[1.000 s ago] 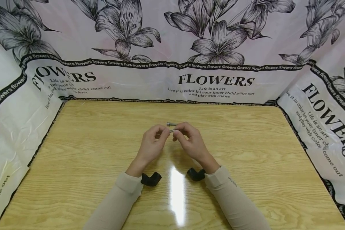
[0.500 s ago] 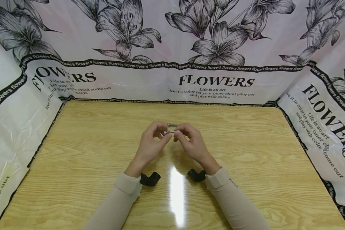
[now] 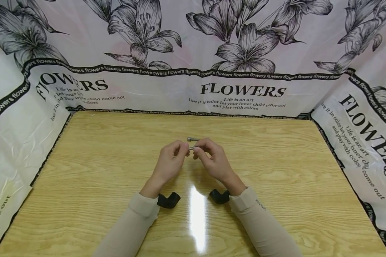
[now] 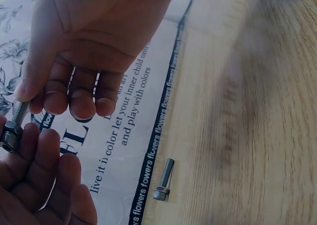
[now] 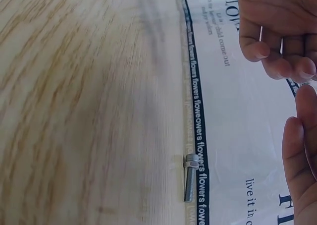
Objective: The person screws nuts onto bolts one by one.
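Note:
Between my two hands a small metal bolt (image 3: 193, 147) is held above the table. My left hand (image 3: 168, 160) pinches its head end, and the fingers cover the head in the head view. In the left wrist view a hex nut (image 4: 13, 128) sits on the bolt close to its head, beside the left fingertips (image 4: 49, 135). My right hand (image 3: 217, 162) grips the threaded shank between thumb and index finger. A second bolt (image 3: 192, 139) lies just beyond the hands, and the right wrist view shows a nut (image 5: 191, 163) on it, up near the head.
A wood-grain table (image 3: 99, 171) spreads under both arms, with a bright reflection between the forearms. Black bent pieces (image 3: 169, 200) sit at the inner side of each cuff. Floral printed sheeting (image 3: 148, 91) stands along the back and both sides.
Half a second ago the left thumb and fingers were spread apart, baring the bolt's head; now they pinch over it again. The right hand keeps its grip nearly still.

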Available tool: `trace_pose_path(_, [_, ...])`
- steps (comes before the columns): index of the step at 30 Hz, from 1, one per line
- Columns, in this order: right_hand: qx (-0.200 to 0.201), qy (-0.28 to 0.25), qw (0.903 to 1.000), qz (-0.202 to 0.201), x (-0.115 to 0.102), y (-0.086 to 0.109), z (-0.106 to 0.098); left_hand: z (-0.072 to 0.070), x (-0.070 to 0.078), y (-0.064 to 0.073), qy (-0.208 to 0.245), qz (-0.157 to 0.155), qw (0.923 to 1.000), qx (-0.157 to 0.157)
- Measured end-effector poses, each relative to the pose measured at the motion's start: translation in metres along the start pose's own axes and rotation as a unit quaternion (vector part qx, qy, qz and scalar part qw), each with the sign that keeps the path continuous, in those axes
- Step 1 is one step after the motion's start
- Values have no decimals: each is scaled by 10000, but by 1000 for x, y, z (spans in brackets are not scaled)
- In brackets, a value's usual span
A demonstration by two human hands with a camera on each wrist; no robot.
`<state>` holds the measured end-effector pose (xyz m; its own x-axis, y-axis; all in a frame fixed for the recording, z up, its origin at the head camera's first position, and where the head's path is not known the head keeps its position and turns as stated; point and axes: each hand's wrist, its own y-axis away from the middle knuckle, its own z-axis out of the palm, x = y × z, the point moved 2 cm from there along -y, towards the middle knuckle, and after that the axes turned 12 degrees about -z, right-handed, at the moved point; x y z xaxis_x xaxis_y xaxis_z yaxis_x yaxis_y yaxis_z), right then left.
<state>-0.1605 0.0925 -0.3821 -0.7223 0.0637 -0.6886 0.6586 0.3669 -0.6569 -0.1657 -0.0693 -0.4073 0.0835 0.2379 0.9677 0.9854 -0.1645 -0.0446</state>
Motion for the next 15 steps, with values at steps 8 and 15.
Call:
trace_pose_path(8, [48,0,10000,68,0,-1,-2,-1,2,-1,245,405,9989,71])
trace_pose_path(15, [93,40,9997,206,-2,0,-3,-3,25,8,203,733,9971,18])
